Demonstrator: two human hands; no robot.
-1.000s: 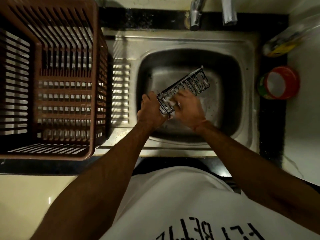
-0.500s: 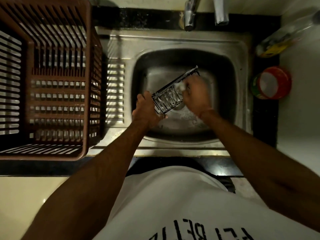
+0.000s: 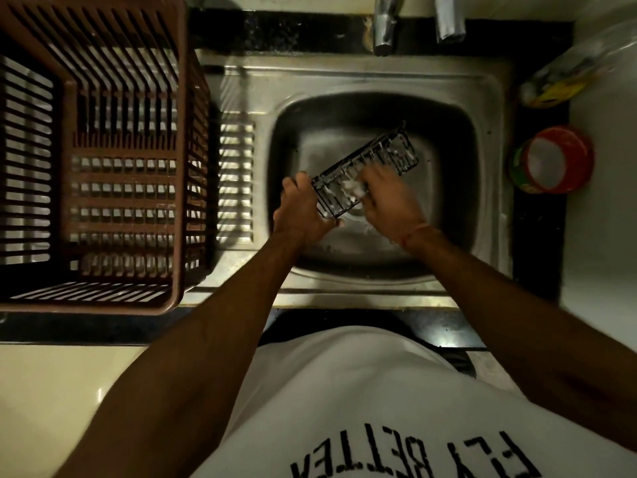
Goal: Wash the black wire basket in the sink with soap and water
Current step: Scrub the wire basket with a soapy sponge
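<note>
The black wire basket [image 3: 365, 170] is held tilted over the bowl of the sink [image 3: 379, 77], its long axis running from about seven o'clock up to one o'clock, clear of the sink floor as far as can be judged. Its lower end is gripped by the left hand [image 3: 303, 212], fingers curled round the frame. The right hand [image 3: 386, 198] is laid against the middle of the basket at four o'clock from it, fingers bent over a pale, foamy lump [image 3: 355, 191]; whether a sponge or only lather is pinched there cannot be told. White suds are seen on the wires near the upper end.

The soaping step seems to be in hand, and no water is seen running from the tap [image 3: 382, 29] at twelve o'clock. For the step to be done well, the basket should be kept firmly held at the one end while the lather is worked along the whole length, wire by wire, and into the crossings where dirt is likely lodged. The basket should then be turned so that the underside and the far end are reached too. A slippery frame is a risk, so the grip is best kept low over the bowl. The brown slatted crate [image 3: 103, 150] at nine o'clock and the red tub [image 3: 551, 160] at three o'clock are left untouched.
</note>
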